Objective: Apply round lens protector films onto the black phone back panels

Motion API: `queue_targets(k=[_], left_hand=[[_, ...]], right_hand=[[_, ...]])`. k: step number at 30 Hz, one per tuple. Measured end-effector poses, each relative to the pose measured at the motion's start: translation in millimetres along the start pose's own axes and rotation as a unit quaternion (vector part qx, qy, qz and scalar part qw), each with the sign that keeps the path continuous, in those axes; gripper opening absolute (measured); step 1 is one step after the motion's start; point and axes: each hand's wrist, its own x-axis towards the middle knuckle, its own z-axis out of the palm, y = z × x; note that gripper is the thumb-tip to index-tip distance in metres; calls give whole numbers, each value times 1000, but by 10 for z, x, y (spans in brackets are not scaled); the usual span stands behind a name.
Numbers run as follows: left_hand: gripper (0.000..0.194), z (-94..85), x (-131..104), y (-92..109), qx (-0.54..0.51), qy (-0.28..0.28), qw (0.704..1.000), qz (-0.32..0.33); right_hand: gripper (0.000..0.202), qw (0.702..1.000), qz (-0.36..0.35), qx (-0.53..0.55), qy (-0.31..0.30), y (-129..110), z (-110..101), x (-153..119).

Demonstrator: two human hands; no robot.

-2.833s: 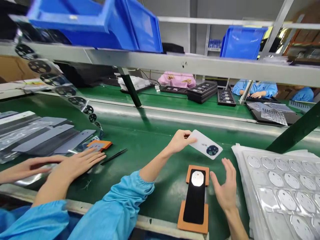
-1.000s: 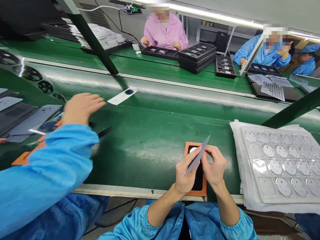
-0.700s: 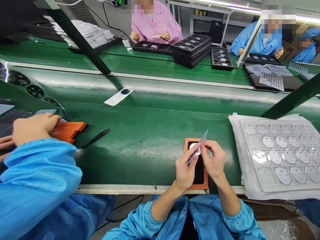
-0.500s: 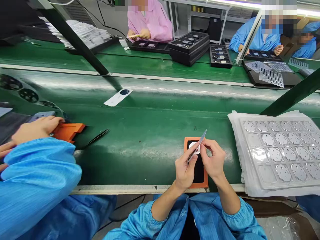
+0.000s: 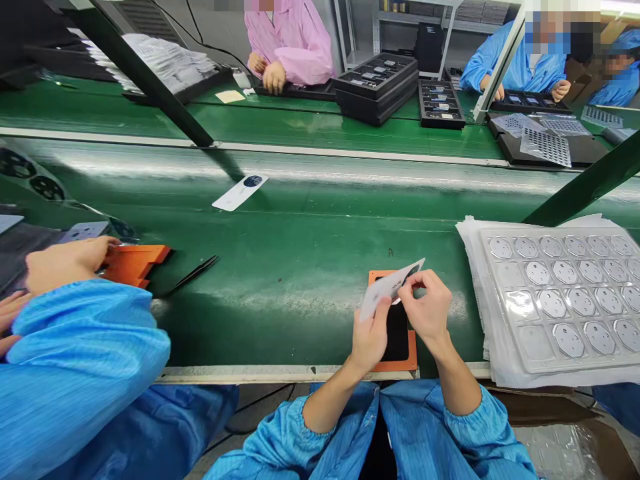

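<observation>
My left hand (image 5: 371, 337) grips the near end of a thin white panel (image 5: 386, 290), which is tilted up in front of me. At the panel's far end shows a dark round area (image 5: 413, 272). My right hand (image 5: 425, 303) has its thumb and finger pinched together against that end; what lies between the fingertips is hidden. Below both hands, an orange frame (image 5: 412, 350) with a black inner pad (image 5: 397, 337) rests on the green bench. Part of a white edge shows under the panel beside my right fingertips.
On the right, a clear tray (image 5: 530, 320) of round silver pieces lies on white sheets. A similar panel (image 5: 240, 193) lies farther back. To the left are black tweezers (image 5: 193, 275) and a co-worker's hand (image 5: 70, 260) at an orange fixture (image 5: 135, 263). Green posts (image 5: 585, 180) cross the bench.
The panel has turned from nearly edge-on so that its white face and dark round area show. My right hand stays pinched at its far end.
</observation>
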Motion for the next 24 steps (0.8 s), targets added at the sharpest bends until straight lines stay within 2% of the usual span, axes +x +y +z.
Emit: queue_targets(k=[4, 6, 8, 10, 12, 14, 15, 16, 17, 19, 21, 22, 24], left_hand=[[49, -153, 217, 29, -188, 28, 975, -115], [48, -297, 324, 77, -223, 37, 962, -151], [46, -442, 404, 136, -234, 51, 956, -169], [46, -555, 450, 200, -220, 52, 962, -157], [46, -635, 458, 264, -162, 33, 980, -113], [41, -696, 432, 325, -43, -16, 998, -37], [38, -722, 410, 350, 33, -62, 997, 17], [36, -745, 384, 370, 110, -123, 983, 82], [35, -762, 356, 382, 185, -188, 953, 151], [40, -773, 304, 378, 313, -290, 863, 272], [46, -754, 263, 333, 409, -322, 782, 343], [47, -738, 249, 299, 447, -319, 754, 362], [45, -708, 230, 225, 492, -310, 716, 387]], right_hand=[[9, 988, 122, -83, -33, 317, -170, 188], [13, 971, 175, -149, -59, 527, -302, 283], [17, 948, 199, -229, -96, 714, -426, 336], [20, 924, 192, -300, -135, 822, -523, 324], [21, 920, 155, -332, -139, 815, -596, 250], [23, 942, 92, -301, -113, 696, -649, 136], [24, 958, 50, -265, -99, 607, -668, 72], [26, 970, 2, -223, -95, 510, -681, 5], [28, 977, -50, -180, -104, 415, -688, -60], [36, 968, -158, -122, -153, 267, -678, -183], [43, 943, -243, -115, -197, 211, -635, -283], [45, 932, -270, -126, -207, 217, -604, -320], [46, 918, -300, -151, -210, 274, -539, -367]])
